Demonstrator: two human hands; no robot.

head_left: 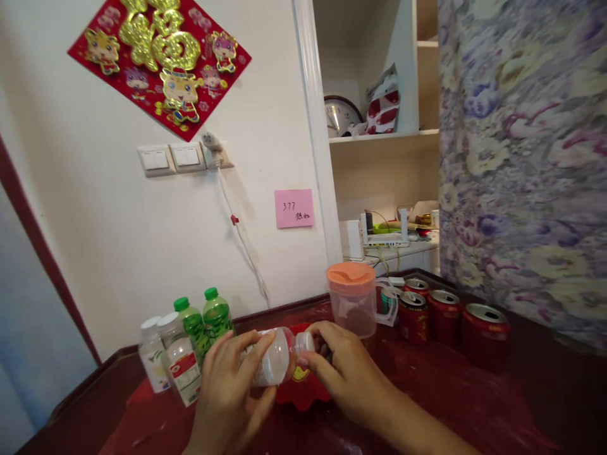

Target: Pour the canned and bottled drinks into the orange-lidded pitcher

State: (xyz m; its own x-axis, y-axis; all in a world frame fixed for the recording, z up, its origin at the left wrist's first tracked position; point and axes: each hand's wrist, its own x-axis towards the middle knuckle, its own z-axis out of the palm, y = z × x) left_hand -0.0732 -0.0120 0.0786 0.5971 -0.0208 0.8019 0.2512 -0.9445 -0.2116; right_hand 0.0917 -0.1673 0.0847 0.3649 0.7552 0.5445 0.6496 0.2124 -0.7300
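Left hand (232, 379), fingers clamped around a clear cylindrical plastic bottle (281, 359); right hand (344, 366), fingers clamped on its round white cap (306, 343); a steady counter-grip should limit slipping.

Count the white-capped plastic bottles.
3: a white-capped clear plastic bottle held in the left hand and right hand; a red-labelled bottle and the leftmost bottle, standing at left. Others may be hidden.

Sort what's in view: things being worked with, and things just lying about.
In the job:
clear bottle, held by the left hand
its white cap, at the right hand's fingers

Seemingly just lying about:
orange-lidded pitcher
red cans
green-capped bottles
pink note
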